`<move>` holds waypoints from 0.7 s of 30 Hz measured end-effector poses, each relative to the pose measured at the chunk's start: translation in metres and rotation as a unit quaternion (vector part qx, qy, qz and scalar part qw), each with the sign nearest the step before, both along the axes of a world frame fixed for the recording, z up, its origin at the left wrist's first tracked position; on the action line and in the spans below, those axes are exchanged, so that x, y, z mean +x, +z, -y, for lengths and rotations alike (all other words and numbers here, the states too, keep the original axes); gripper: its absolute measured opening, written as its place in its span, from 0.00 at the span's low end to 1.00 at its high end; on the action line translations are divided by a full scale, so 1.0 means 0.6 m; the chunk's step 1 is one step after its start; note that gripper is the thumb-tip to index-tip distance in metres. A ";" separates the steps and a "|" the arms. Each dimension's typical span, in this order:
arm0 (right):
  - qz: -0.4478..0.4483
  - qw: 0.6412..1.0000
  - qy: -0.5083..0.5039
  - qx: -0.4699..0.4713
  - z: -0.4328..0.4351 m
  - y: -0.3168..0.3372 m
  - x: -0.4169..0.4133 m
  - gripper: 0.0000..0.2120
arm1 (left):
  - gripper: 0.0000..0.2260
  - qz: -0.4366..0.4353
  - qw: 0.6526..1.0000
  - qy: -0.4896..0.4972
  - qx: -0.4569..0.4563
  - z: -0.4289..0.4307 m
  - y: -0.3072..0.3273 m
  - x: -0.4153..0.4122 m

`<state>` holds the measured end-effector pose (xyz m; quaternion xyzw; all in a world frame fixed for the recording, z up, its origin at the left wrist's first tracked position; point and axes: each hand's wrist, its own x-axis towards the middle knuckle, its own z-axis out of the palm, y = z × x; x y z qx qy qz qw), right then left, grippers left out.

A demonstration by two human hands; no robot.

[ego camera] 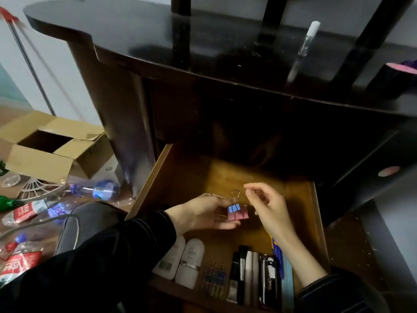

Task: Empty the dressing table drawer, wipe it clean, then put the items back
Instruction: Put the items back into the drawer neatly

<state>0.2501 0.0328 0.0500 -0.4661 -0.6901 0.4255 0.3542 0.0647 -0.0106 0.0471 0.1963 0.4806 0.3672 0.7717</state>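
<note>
Head view: both hands over the open drawer, left one holding a clip

We look down on the dark bench [135, 30] with its wooden drawer [300, 199] pulled out below it. Our left hand [203, 213] reaches in from a black sleeve, palm turned up, and its thumb and fingertips grip a pink binder clip [238, 215] above the bare middle of the drawer. Our right hand [268, 206] hovers just beside the clip's wire loop, fingers loosely curled. Its thumb and forefinger are close together, and we cannot tell whether they pinch anything. Along the near edge of the drawer lie two white bottles [187, 263], a row of dark pens and tubes [246, 274], and between them some small clips [215, 276].
</note>
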 end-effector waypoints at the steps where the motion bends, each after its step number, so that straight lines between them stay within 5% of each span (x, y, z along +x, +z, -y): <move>1: 0.007 1.000 0.005 0.015 -0.002 0.001 0.001 0.07 | 0.06 -0.027 1.000 0.010 -0.009 -0.003 -0.003 0.001; 13: 0.154 0.981 0.101 0.056 0.011 -0.012 -0.008 0.06 | 0.13 -0.094 0.995 0.018 -0.026 0.000 -0.004 0.010; 21: 0.189 0.969 0.132 -0.084 0.010 -0.025 -0.006 0.04 | 0.08 -0.207 0.967 0.150 0.019 -0.015 -0.016 -0.008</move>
